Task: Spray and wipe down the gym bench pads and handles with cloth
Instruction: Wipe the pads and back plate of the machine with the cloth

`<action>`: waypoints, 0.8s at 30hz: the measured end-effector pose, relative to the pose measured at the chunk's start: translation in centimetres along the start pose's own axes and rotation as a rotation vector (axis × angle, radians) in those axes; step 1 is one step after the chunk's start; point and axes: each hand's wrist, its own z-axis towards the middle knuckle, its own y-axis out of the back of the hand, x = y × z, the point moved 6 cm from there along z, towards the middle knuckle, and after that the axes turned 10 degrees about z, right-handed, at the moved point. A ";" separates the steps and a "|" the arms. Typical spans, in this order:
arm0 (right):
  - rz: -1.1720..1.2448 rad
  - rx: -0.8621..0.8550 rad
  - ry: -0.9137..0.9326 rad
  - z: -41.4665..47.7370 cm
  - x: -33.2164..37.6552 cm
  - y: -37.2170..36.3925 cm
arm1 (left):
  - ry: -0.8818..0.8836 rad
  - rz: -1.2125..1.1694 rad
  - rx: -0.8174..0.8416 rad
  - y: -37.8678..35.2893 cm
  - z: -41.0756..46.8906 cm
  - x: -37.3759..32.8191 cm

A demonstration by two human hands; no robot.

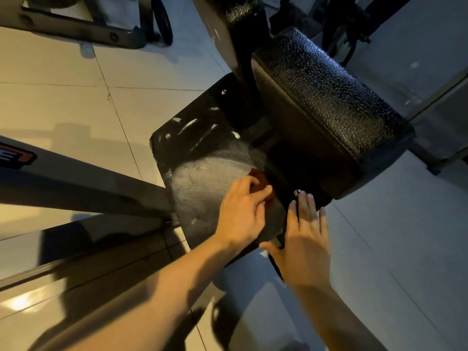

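**Cloth pressed to a black plate, other hand flat beside it**

Two bare forearms reach in from the bottom edge, the left forearm [152, 300] crossing up from the lower left and the right forearm [342, 320] from the lower right.

Pale floor tiles [63, 97] fill most of the view. A thick black pad [324, 102] with cracked, glossy covering sits at upper right and overhangs the far right part of a flat black plate [202, 148] below it. The plate carries a broad whitish, smeared film across its middle and a few short white streaks nearer its far edge. A dark frame beam [88, 188] runs in from the left to meet the plate's left side and bears a red-and-black label [15, 155] at the picture's edge.

The left hand [240, 214] lies on the plate with its fingers curled over a reddish-brown cloth [260, 177], holding it against the surface at the edge of the whitish film; only a small part of the cloth shows past the fingers. The right hand [301, 241] rests just beside it on the plate's near right edge, fingers straight and together, thumb spread out, holding nothing. Its fingertips stop just short of a small shiny bolt [297, 192] set in the plate.
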 end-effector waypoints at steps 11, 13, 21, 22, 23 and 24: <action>0.009 -0.020 -0.001 -0.1 -0.1 0.0 | 0.331 0.070 -0.071 1.9 5.6 7.4; 0.011 -0.024 0.003 0.0 0.0 0.2 | 0.150 0.024 -0.078 1.0 4.3 2.8; 0.024 -0.003 -0.013 0.1 0.0 0.3 | 0.083 -0.025 -0.090 0.9 5.8 3.6; 0.027 -0.004 -0.014 0.1 0.0 0.2 | 0.166 -0.010 -0.115 1.3 6.5 5.2; 0.024 -0.004 -0.016 0.1 0.0 0.2 | 0.238 -0.001 -0.108 1.4 7.1 6.4; 0.020 -0.001 -0.017 0.0 0.0 0.1 | 0.274 0.005 -0.084 1.4 7.5 6.8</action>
